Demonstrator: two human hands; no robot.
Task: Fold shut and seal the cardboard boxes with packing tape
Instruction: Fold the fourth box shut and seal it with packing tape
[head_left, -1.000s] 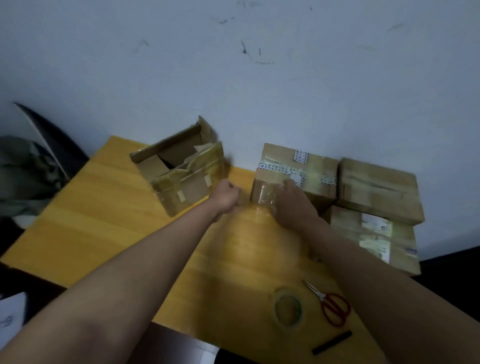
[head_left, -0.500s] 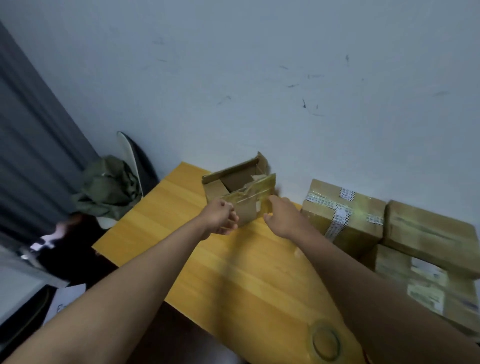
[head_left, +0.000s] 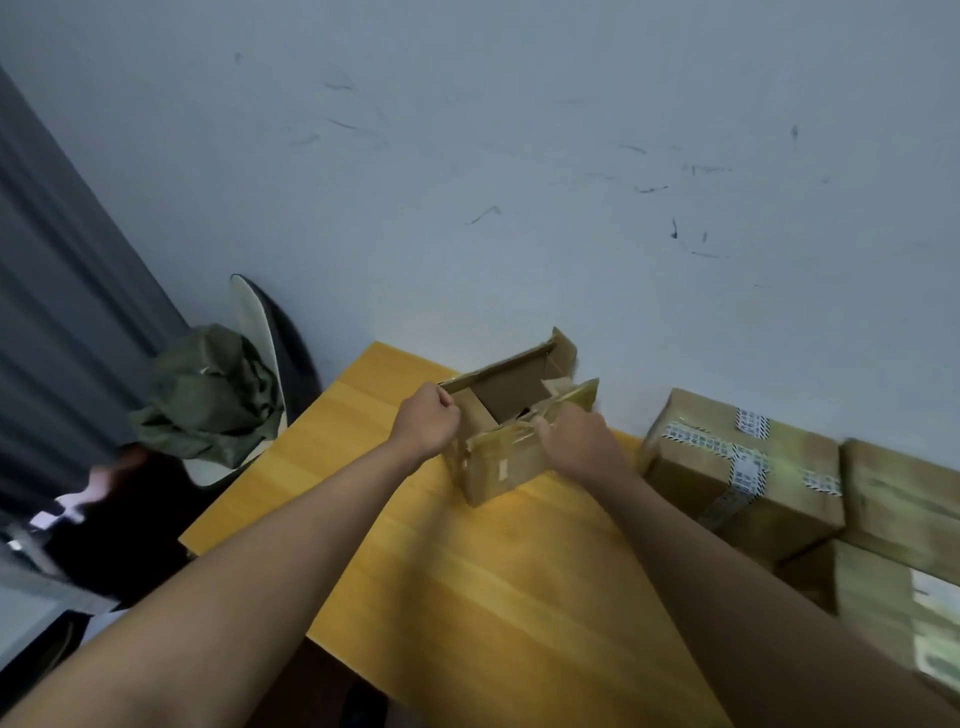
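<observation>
An open cardboard box (head_left: 501, 462) with raised flaps stands at the far left of the yellow wooden table (head_left: 483, 587), close to the wall. My left hand (head_left: 425, 420) grips the box's left side, fingers curled at its rim. My right hand (head_left: 576, 440) grips the near taped flap on the right side. The inside of the box shows as a dark hollow. No tape roll is in view.
Three closed cardboard boxes sit to the right: one with printed tape (head_left: 737, 467), one behind it (head_left: 904, 499) and one below with a label (head_left: 883, 592). A green cloth (head_left: 208, 395) lies on a chair left of the table. The wall is right behind the boxes.
Both hands left the taped box on the right, reached left and took hold of the open box. The view swung left, so the tape roll and scissors dropped out of sight.
</observation>
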